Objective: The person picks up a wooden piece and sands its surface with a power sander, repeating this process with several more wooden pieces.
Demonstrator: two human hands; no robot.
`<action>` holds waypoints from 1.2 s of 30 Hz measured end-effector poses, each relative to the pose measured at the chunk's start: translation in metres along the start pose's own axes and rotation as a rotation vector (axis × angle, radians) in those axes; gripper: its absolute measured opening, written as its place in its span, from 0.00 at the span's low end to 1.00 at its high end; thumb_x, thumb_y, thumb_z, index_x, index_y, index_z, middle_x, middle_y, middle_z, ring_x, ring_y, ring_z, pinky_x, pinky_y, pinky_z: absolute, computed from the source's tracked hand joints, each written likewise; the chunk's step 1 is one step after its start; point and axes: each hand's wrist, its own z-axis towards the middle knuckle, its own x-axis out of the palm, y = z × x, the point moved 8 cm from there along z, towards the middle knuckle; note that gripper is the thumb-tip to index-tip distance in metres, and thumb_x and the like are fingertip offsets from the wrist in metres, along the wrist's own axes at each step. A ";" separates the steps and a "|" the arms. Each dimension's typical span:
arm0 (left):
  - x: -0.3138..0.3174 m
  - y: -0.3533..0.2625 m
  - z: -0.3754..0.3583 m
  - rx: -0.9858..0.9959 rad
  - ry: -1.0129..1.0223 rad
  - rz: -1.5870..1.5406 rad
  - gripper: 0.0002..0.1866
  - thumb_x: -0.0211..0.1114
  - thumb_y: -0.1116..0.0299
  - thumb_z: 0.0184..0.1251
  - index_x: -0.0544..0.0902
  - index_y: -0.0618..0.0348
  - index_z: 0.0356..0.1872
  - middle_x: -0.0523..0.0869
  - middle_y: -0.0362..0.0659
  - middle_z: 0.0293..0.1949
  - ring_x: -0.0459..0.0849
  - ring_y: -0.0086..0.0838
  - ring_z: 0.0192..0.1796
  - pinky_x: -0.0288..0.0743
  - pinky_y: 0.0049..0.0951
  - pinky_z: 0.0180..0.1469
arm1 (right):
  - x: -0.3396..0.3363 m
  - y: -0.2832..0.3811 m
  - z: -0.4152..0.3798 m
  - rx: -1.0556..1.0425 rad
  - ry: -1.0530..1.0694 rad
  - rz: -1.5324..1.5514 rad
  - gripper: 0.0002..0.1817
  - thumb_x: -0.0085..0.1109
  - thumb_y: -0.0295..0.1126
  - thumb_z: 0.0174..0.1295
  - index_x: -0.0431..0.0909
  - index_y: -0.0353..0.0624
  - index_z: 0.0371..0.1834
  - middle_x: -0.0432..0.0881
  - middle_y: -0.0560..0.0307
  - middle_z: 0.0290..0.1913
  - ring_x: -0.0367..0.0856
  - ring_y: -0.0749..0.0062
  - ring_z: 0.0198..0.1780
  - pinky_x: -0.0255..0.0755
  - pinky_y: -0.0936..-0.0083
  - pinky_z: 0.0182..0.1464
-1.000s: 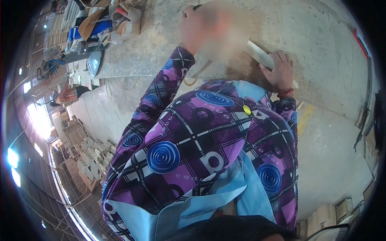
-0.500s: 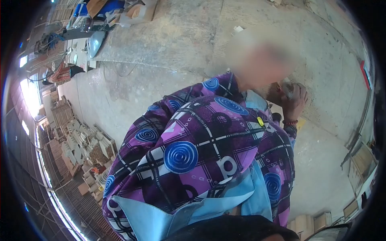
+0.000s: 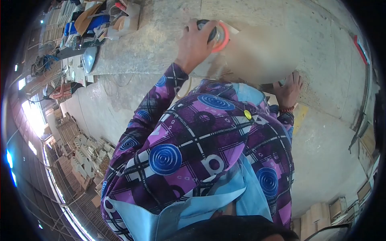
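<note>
My left hand [image 3: 196, 45] is curled over a round black thing with an orange-red rim [image 3: 222, 37], which stands above the floor near a pale flat edge. Its exact kind I cannot make out. On the other side, my right hand [image 3: 289, 89], with a red bead bracelet at the wrist, is bent low, its fingers curled around something small and greyish that is mostly hidden. Between the hands a blurred patch covers whatever lies there. My purple patterned shirt [image 3: 193, 140] fills the middle of the view.
Stacked wooden pieces [image 3: 86, 156] stand at the left. Upper left, a blue-and-brown pile [image 3: 90, 22] of goods lies beside a grey pointed object [image 3: 89, 59]. A red-edged strip [image 3: 360, 49] is at the far right. Wooden boxes [image 3: 315, 217] sit at the lower right.
My left hand has come into view at the upper middle, holding the round black and orange-red thing. My right hand has shifted slightly left and its fingers have turned downward.
</note>
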 end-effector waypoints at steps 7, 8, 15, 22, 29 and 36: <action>0.002 -0.005 -0.002 -0.009 0.008 0.016 0.30 0.72 0.66 0.60 0.75 0.36 0.65 0.73 0.60 0.59 0.80 0.63 0.54 0.82 0.53 0.52 | 0.002 0.000 -0.003 -0.006 -0.001 0.013 0.27 0.78 0.39 0.45 0.81 0.49 0.51 0.78 0.56 0.51 0.75 0.53 0.56 0.64 0.57 0.61; 0.004 -0.013 -0.003 0.023 0.031 0.009 0.30 0.72 0.66 0.60 0.75 0.35 0.65 0.73 0.60 0.59 0.80 0.63 0.54 0.82 0.52 0.51 | 0.003 0.000 -0.003 -0.002 0.004 0.009 0.27 0.78 0.39 0.44 0.81 0.49 0.51 0.78 0.56 0.51 0.75 0.53 0.56 0.64 0.57 0.61; 0.028 -0.102 -0.012 0.309 0.148 0.003 0.29 0.70 0.69 0.60 0.77 0.30 0.63 0.70 0.54 0.60 0.80 0.58 0.53 0.86 0.47 0.47 | 0.008 -0.003 -0.005 0.013 0.021 0.003 0.31 0.78 0.50 0.46 0.81 0.47 0.52 0.79 0.55 0.53 0.75 0.51 0.56 0.64 0.56 0.62; 0.035 -0.155 -0.021 0.537 0.225 0.009 0.28 0.67 0.72 0.61 0.78 0.29 0.62 0.69 0.53 0.61 0.80 0.56 0.52 0.87 0.44 0.45 | -0.018 -0.027 -0.036 0.107 -0.048 -0.001 0.34 0.76 0.53 0.47 0.80 0.48 0.56 0.78 0.54 0.59 0.71 0.50 0.62 0.61 0.52 0.66; 0.032 -0.144 -0.022 0.584 0.279 -0.010 0.29 0.68 0.71 0.60 0.77 0.30 0.62 0.69 0.53 0.63 0.79 0.57 0.53 0.85 0.47 0.49 | -0.010 -0.027 -0.041 0.118 -0.124 0.135 0.31 0.80 0.40 0.41 0.83 0.54 0.54 0.78 0.59 0.58 0.70 0.51 0.62 0.61 0.54 0.66; 0.036 -0.148 -0.022 0.607 0.349 0.075 0.30 0.69 0.72 0.58 0.77 0.30 0.63 0.69 0.55 0.65 0.79 0.59 0.54 0.84 0.49 0.50 | -0.004 -0.025 -0.038 0.133 -0.136 0.149 0.31 0.80 0.39 0.41 0.83 0.55 0.53 0.78 0.60 0.57 0.70 0.53 0.62 0.61 0.55 0.65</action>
